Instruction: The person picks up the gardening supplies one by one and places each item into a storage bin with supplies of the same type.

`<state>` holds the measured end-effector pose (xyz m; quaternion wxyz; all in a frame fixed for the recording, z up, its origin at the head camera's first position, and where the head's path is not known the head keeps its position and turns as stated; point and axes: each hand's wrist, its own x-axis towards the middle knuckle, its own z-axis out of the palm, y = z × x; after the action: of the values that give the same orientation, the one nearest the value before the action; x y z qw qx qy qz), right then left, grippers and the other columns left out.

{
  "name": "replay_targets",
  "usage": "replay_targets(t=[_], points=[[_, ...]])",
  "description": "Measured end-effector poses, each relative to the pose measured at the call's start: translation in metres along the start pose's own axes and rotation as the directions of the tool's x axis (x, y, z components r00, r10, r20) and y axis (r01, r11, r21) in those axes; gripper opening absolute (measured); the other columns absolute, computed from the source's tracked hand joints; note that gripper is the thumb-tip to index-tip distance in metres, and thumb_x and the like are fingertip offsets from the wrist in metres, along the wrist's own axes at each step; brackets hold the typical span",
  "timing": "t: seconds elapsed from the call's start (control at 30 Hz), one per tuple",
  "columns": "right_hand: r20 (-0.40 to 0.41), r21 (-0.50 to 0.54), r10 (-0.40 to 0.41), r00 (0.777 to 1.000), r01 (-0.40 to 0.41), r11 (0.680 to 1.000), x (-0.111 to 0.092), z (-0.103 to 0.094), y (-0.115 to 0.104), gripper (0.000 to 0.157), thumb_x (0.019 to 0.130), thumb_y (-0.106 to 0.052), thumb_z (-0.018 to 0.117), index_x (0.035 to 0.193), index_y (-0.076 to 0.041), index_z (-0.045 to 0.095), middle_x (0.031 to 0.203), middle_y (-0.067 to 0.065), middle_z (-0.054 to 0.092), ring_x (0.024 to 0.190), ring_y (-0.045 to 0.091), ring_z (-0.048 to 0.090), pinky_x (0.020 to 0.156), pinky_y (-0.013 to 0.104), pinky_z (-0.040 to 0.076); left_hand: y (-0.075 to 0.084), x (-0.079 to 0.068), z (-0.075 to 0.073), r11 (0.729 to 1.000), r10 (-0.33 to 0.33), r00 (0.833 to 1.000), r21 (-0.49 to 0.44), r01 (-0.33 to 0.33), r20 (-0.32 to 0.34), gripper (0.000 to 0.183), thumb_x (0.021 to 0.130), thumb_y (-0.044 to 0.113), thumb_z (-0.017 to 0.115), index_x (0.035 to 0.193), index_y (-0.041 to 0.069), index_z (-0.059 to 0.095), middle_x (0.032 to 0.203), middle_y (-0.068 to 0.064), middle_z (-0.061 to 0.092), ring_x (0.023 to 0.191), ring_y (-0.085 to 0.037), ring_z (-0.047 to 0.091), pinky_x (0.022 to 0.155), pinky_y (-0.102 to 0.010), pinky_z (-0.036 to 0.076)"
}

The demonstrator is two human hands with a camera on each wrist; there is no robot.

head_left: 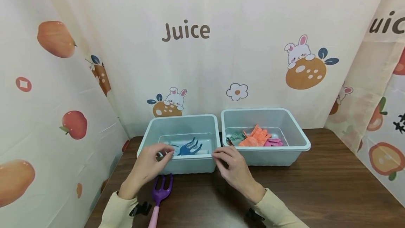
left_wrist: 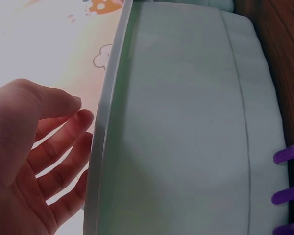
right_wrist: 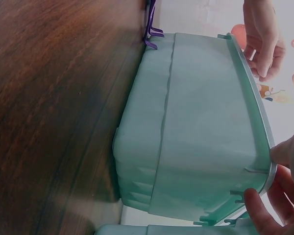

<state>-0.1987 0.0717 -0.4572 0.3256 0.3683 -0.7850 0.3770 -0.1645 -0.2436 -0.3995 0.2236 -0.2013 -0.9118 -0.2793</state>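
Note:
The left plastic bin (head_left: 193, 164), pale blue-green, stands on the table with a blue hand rake (head_left: 188, 148) inside it. My right hand (head_left: 235, 168) pinches the rim at this bin's front right corner, thumb (right_wrist: 282, 151) over the edge and a finger at the outer side. Over the front left of the same bin hovers my left hand (head_left: 148, 164), holding nothing, its fingers loosely bent beside the rim (left_wrist: 101, 122). A purple hand fork (head_left: 160, 192) with a pink handle lies on the table in front of the bin, near my left wrist.
Close on the right stands a second plastic bin (head_left: 269, 156) of the same colour. Orange gloves (head_left: 256, 137), a green one (head_left: 236, 138) and a pink one (head_left: 273, 142) lie in it. A printed curtain (head_left: 202, 62) hangs behind the dark wooden table (head_left: 329, 185).

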Motion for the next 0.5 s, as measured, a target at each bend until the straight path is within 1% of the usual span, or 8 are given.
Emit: replay_targets(t=[0.1,0.2,0.33,0.5], points=[[0.023,0.008,0.019,1.000,-0.019,1.000,0.000,0.000,-0.001,0.022,0.087,-0.001,0.086,0.106,-0.012,0.083,0.112,0.000,0.077,0.106,0.015,0.067,0.098,0.040,0.058,0.000,-0.006,0.000,0.999,0.030,0.999,0.012,-0.030,-0.038,0.012,0.092,0.010,0.081,0.101,0.019,0.082,0.094,0.006,0.079,0.082,-0.001,0.064,0.071,-0.026,0.056],[0.025,0.006,0.029,0.999,-0.029,1.000,0.000,-0.001,-0.001,0.022,0.087,-0.002,0.086,0.106,-0.013,0.083,0.112,0.000,0.076,0.107,0.015,0.066,0.097,0.038,0.058,0.001,-0.010,0.000,0.998,0.059,0.996,0.019,-0.058,-0.063,0.015,0.089,0.006,0.083,0.099,0.018,0.081,0.093,0.009,0.078,0.082,-0.001,0.065,0.071,-0.027,0.055],[0.003,-0.002,0.016,1.000,-0.016,1.000,0.000,-0.001,0.000,0.024,0.084,0.000,0.087,0.104,-0.012,0.083,0.111,-0.002,0.076,0.105,0.016,0.067,0.092,0.038,0.060,0.003,-0.014,0.002,0.996,0.086,0.993,0.028,-0.084,-0.076,0.017,0.088,0.005,0.084,0.098,0.017,0.081,0.092,0.009,0.079,0.082,-0.001,0.066,0.071,-0.029,0.057],[-0.009,-0.006,-0.005,1.000,0.005,1.000,-0.001,0.000,0.000,0.025,0.083,0.002,0.088,0.104,-0.011,0.083,0.111,-0.001,0.076,0.103,0.017,0.067,0.090,0.040,0.061,0.004,-0.020,0.006,0.994,0.105,0.990,0.051,-0.101,-0.090,0.018,0.086,0.004,0.085,0.096,0.018,0.081,0.092,0.010,0.078,0.083,-0.003,0.070,0.074,-0.031,0.060]])
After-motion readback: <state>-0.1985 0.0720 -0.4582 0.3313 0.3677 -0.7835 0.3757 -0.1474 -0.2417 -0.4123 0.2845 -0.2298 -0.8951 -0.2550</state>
